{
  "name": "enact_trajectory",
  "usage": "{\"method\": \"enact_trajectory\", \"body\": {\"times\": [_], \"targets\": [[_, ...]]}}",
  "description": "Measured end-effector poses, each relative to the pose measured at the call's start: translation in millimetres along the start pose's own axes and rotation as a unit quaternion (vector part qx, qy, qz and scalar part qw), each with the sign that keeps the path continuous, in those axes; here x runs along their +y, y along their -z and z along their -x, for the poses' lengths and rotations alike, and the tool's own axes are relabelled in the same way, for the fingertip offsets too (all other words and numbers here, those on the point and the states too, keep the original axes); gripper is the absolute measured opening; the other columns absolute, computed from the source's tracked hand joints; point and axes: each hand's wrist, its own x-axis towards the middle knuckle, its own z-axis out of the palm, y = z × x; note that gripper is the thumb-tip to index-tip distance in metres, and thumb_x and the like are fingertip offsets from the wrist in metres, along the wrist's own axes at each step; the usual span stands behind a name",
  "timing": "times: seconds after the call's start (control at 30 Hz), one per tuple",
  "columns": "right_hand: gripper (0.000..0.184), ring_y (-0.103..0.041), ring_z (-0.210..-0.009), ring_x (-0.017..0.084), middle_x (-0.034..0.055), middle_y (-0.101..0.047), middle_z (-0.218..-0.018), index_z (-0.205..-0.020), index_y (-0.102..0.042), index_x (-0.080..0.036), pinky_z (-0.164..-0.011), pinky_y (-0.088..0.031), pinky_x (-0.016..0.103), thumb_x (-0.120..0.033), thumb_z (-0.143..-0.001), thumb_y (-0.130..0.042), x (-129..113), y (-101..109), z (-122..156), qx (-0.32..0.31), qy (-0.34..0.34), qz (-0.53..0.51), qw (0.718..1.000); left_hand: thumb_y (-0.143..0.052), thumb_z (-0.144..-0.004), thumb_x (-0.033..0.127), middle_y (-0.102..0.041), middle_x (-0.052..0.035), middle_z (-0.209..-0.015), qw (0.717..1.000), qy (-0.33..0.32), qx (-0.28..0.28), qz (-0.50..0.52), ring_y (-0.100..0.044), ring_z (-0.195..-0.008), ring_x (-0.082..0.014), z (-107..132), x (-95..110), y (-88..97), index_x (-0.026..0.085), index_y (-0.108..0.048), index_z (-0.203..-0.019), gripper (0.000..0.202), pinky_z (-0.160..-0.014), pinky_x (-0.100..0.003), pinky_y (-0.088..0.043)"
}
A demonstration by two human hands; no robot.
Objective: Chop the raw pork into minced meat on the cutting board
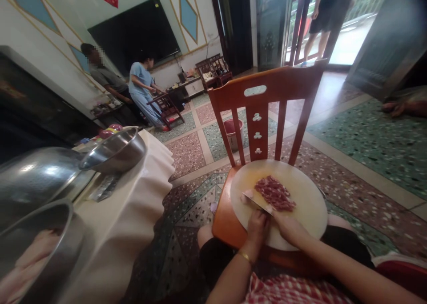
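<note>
A round white cutting board [312, 202] rests on the seat of a wooden chair [224, 208] in front of my knees. My right hand [289, 228] is closed around the handle of a knife [256, 202], whose blade points left across the board. Close against the near side of the blade, my left hand [258, 226] has its fingers curled down on the board; whatever they hold is hidden. Sliced red meat [275, 194] lies in a heap just beyond the knife. A small pale piece [247, 196] sits by the blade's tip.
At left, a cloth-covered table [133, 197] bears a steel bowl [116, 155] and a pot [68, 210] with pale meat inside. The chair's backrest [258, 117] rises behind the board. A bin [234, 135] stands beyond. Two people are by the television [136, 37]; another stands at the doorway.
</note>
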Motion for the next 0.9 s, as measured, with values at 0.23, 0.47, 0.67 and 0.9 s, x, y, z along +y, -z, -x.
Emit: {"method": "enact_trajectory", "body": {"times": [0.23,0.47,0.67,0.9], "targets": [[0.047,-0.062,-0.087,0.024,0.0169,-0.064,-0.102,-0.123,-0.05,-0.011,-0.075,-0.047,0.032,-0.002,-0.081,-0.031,13.9,6.5,17.4,-0.029,-0.005,-0.021,0.999,-0.048,-0.081,0.012,-0.06,-0.0088,-0.094,1.0,-0.028,0.012,0.007,-0.055,-0.095,-0.0202,2.8,-0.2,9.5,0.016,-0.063,-0.096,0.021,-0.082,-0.038,-0.051],[0.042,-0.063,-0.081,0.023,0.0137,-0.066,-0.089,-0.119,-0.051,-0.012,-0.07,-0.045,0.031,-0.004,-0.084,-0.029,30.0,11.8,62.8,-0.039,-0.022,-0.018,0.999,-0.047,-0.086,0.015,-0.059,-0.0078,-0.091,1.0,0.024,-0.002,0.018,-0.054,-0.089,-0.0182,6.8,1.0,10.9,0.016,-0.06,-0.095,0.016,-0.079,-0.034,-0.052],[0.041,-0.063,-0.08,0.022,0.0118,-0.066,-0.086,-0.11,-0.056,-0.012,-0.07,-0.046,0.03,-0.002,-0.08,-0.03,9.3,14.0,39.2,-0.036,-0.005,-0.023,0.999,-0.048,-0.085,0.015,-0.061,-0.0078,-0.093,1.0,0.013,-0.003,0.003,-0.055,-0.093,-0.0189,4.7,-1.1,8.9,0.016,-0.062,-0.093,0.016,-0.08,-0.034,-0.052],[0.048,-0.061,-0.082,0.023,0.0128,-0.065,-0.09,-0.126,-0.046,-0.012,-0.072,-0.047,0.03,-0.004,-0.079,-0.035,-12.6,14.5,2.6,-0.003,0.001,-0.039,0.999,-0.05,-0.083,0.013,-0.062,-0.0084,-0.096,0.999,0.005,-0.016,-0.03,-0.056,-0.096,-0.0203,5.4,-3.4,7.8,0.018,-0.062,-0.099,0.02,-0.08,-0.035,-0.053]]}}
